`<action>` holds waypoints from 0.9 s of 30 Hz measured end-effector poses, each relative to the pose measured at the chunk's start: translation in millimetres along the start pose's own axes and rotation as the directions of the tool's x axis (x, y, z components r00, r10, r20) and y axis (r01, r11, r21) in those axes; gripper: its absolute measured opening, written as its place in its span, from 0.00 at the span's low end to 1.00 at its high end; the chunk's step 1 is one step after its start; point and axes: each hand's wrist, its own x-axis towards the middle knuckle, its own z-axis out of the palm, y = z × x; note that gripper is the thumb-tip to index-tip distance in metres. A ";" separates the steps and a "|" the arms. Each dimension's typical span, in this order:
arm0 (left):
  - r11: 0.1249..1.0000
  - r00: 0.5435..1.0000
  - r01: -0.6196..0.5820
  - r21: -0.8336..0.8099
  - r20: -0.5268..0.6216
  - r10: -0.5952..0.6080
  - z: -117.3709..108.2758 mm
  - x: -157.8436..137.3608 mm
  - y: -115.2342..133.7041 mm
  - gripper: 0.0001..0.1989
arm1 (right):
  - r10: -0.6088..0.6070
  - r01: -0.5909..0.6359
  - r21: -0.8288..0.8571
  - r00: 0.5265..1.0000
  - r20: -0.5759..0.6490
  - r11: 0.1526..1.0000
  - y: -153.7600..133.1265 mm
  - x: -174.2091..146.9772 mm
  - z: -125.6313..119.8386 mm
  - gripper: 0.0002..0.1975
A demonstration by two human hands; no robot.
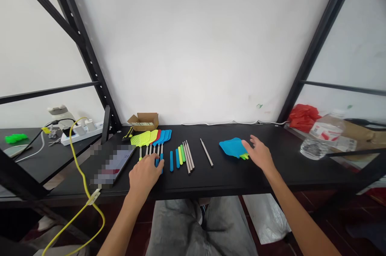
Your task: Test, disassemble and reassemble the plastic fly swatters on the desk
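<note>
Assembled fly swatters with yellow, red and blue heads lie in a row at the left of the black table. My left hand is over their lower ends, with its fingers curled about the blue handle of the rightmost fly swatter. My right hand is raised with fingers apart, just right of a stack of loose blue swatter heads; yellow-green ones show beneath. Between the hands lie loose blue, yellow and green handles, several metal rods and a single rod apart from them.
An open cardboard box stands at the back left, with a tablet-like device before it. A yellow cable hangs over the table's left end. At right are a plastic bottle and a red bag. Black frame posts flank the table.
</note>
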 end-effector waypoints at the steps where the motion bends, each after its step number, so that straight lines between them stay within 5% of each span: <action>1: 1.000 1.000 0.006 0.027 0.007 -0.006 1.2 0.0 -1.0 0.19 | -0.005 0.004 -0.047 1.000 -0.024 0.999 8.5 -6.1 0.4 0.33; 7: 0.984 1.000 0.018 0.175 0.019 -0.021 1.1 -0.7 7.7 0.18 | -0.102 0.091 -0.065 0.977 -0.189 0.994 29.1 -30.4 6.9 0.27; 18: 0.959 0.996 -0.050 0.278 0.080 0.029 1.4 -2.6 23.5 0.17 | -0.094 0.111 0.052 0.961 -0.261 0.992 27.1 -32.3 4.9 0.20; 23: 0.975 1.000 0.008 0.221 -0.021 -0.003 -6.0 -12.4 24.5 0.18 | -0.097 0.159 0.218 0.958 -0.270 0.963 -12.1 -41.1 0.1 0.17; 27: 0.987 0.994 -0.023 0.161 -0.105 0.040 -14.8 -24.7 32.9 0.16 | -0.165 0.200 0.524 0.980 -0.114 0.828 -69.7 -64.6 8.9 0.17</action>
